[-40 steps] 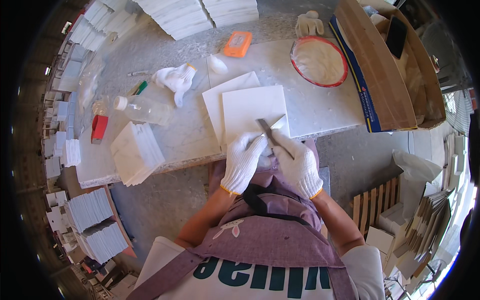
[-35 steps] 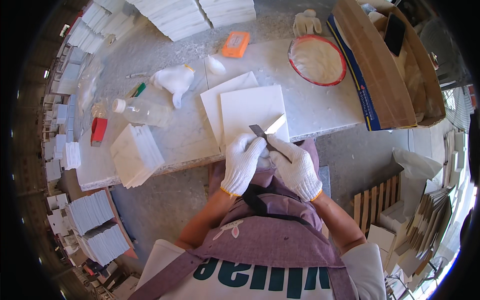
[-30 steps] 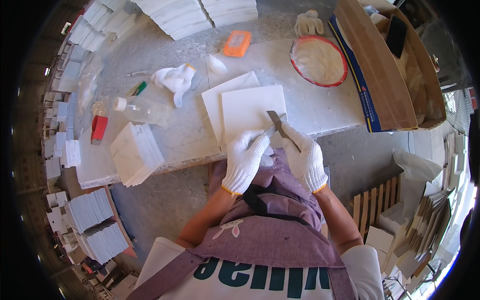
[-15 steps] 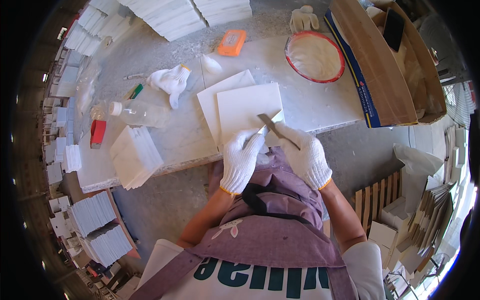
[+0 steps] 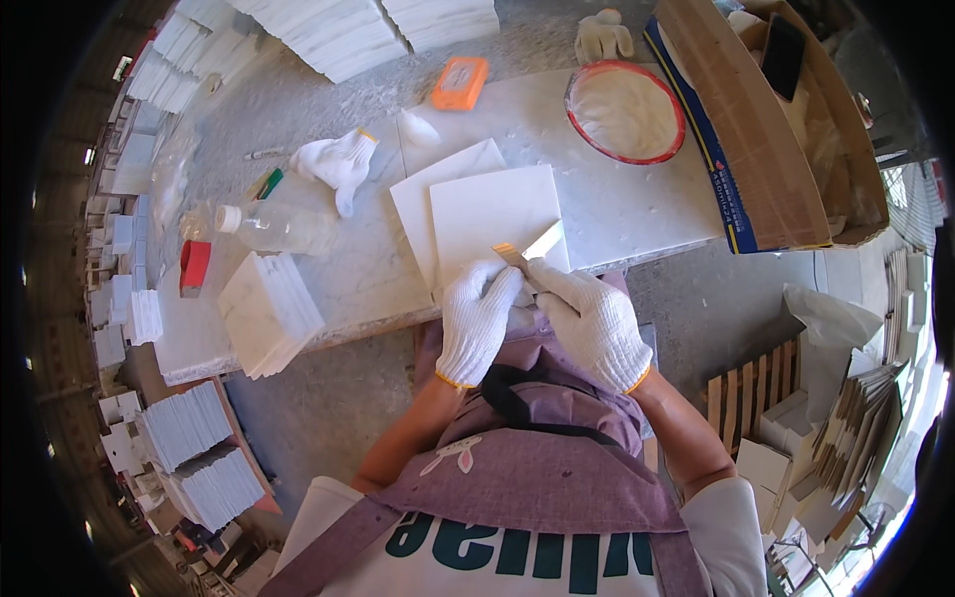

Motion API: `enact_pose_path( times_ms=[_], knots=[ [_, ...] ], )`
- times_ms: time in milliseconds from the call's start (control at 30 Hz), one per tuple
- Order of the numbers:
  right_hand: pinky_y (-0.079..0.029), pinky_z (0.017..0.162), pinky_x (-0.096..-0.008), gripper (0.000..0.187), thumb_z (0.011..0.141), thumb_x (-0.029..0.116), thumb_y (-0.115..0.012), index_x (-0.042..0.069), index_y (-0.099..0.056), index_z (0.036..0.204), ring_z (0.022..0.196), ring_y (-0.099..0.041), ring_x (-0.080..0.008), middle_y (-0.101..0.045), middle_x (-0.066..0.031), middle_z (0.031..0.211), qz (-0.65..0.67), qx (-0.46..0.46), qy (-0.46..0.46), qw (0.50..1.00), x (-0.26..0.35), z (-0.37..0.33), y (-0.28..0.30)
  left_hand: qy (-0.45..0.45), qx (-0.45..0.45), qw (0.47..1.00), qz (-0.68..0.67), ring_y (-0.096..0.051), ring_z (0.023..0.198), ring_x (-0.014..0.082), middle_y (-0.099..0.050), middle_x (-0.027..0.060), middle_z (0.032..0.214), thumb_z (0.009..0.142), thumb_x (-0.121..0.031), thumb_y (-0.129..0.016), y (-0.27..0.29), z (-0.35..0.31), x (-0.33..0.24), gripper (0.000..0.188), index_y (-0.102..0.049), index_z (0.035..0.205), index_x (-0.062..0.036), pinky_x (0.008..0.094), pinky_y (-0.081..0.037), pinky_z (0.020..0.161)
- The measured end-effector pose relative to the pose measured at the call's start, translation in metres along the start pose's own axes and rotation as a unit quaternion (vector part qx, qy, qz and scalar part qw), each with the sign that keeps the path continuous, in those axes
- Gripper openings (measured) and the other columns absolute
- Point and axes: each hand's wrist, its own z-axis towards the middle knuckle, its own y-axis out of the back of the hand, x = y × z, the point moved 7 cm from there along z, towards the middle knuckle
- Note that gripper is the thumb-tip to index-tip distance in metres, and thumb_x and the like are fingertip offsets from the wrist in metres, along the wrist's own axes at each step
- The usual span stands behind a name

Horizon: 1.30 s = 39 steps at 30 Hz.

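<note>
My gloved left hand (image 5: 472, 323) is closed on what looks like a putty knife (image 5: 545, 240), its shiny flared blade pointing up and right; the handle is hidden. Closed as well, my gloved right hand (image 5: 597, 323) grips a narrow flat metal strip (image 5: 506, 253) that points up and left. The two metal pieces cross close to my fingertips; whether they touch I cannot tell. Just beyond the hands, a white square tile (image 5: 487, 211) lies over a second white tile (image 5: 411, 201) on the marble-topped bench (image 5: 373, 284).
Left on the bench are a plastic bottle (image 5: 284, 229), a stack of tiles (image 5: 267, 308), a red roll-like item (image 5: 194, 267) and a crumpled glove (image 5: 333, 162). Farther back sit an orange package (image 5: 461, 84) and a red-rimmed bowl of pale powder (image 5: 627, 111). A cardboard box (image 5: 741, 109) stands right.
My right hand has shifted slightly left and down. The strip in it has moved down and left across the putty knife, whose blade now shows more. My left hand has barely moved.
</note>
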Motion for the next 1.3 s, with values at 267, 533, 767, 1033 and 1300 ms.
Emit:
enact_pose_path(
  times_ms=[267, 533, 767, 1033, 1300],
  knots=[
    [-0.053, 0.075, -0.0398, 0.036, 0.089, 0.011, -0.063, 0.009, -0.067, 0.125, 0.084, -0.068, -0.0343, -0.069, -0.0192, 0.093, -0.015, -0.063, -0.025, 0.998, -0.006, -0.009, -0.006, 0.119, 0.009, 0.983, -0.136, -0.067, 0.062, 0.0169, -0.069, 0.0139, 0.082, 0.097, -0.013, -0.062, -0.006, -0.009, -0.003, 0.025, -0.062, 0.111, 0.0068, 0.0262, -0.055, 0.056],
    [-0.054, 0.078, -0.0346, 0.036, 0.089, 0.007, -0.064, 0.003, -0.066, 0.124, 0.088, -0.070, -0.0309, -0.070, -0.0198, 0.097, 0.043, -0.066, -0.048, 0.996, -0.020, -0.005, -0.010, 0.138, 0.003, 0.981, -0.134, -0.067, 0.062, 0.0168, -0.069, 0.0132, 0.082, 0.096, -0.015, -0.064, -0.008, -0.011, 0.000, 0.026, -0.062, 0.112, 0.0063, 0.0264, -0.055, 0.056],
    [-0.054, 0.083, -0.0351, 0.035, 0.089, 0.008, -0.064, 0.004, -0.066, 0.124, 0.095, -0.070, -0.0310, -0.070, -0.0212, 0.100, 0.088, -0.085, -0.095, 0.988, -0.035, 0.002, -0.003, 0.131, -0.010, 0.979, -0.158, -0.065, 0.058, 0.0163, -0.068, 0.0132, 0.081, 0.096, -0.014, -0.063, -0.012, -0.013, -0.006, 0.023, -0.064, 0.109, 0.0047, 0.0258, -0.052, 0.052],
    [-0.053, 0.080, -0.0371, 0.034, 0.092, 0.012, -0.061, 0.002, -0.066, 0.124, 0.090, -0.069, -0.0328, -0.070, -0.0218, 0.098, 0.076, -0.053, -0.079, 0.993, -0.029, 0.004, 0.001, 0.127, -0.011, 0.981, -0.145, -0.065, 0.057, 0.0168, -0.068, 0.0152, 0.080, 0.097, -0.014, -0.062, -0.009, -0.012, -0.005, 0.025, -0.062, 0.110, 0.0078, 0.0272, -0.053, 0.053],
    [-0.052, 0.082, -0.0363, 0.034, 0.091, 0.012, -0.060, 0.004, -0.066, 0.123, 0.091, -0.069, -0.0327, -0.070, -0.0213, 0.100, 0.046, -0.005, -0.038, 0.998, -0.021, 0.006, 0.000, 0.106, 0.007, 0.987, -0.119, -0.067, 0.065, 0.0140, -0.069, 0.0119, 0.082, 0.095, -0.011, -0.064, -0.006, -0.009, 0.001, 0.022, -0.064, 0.108, 0.0064, 0.0265, -0.056, 0.057]
  ],
)
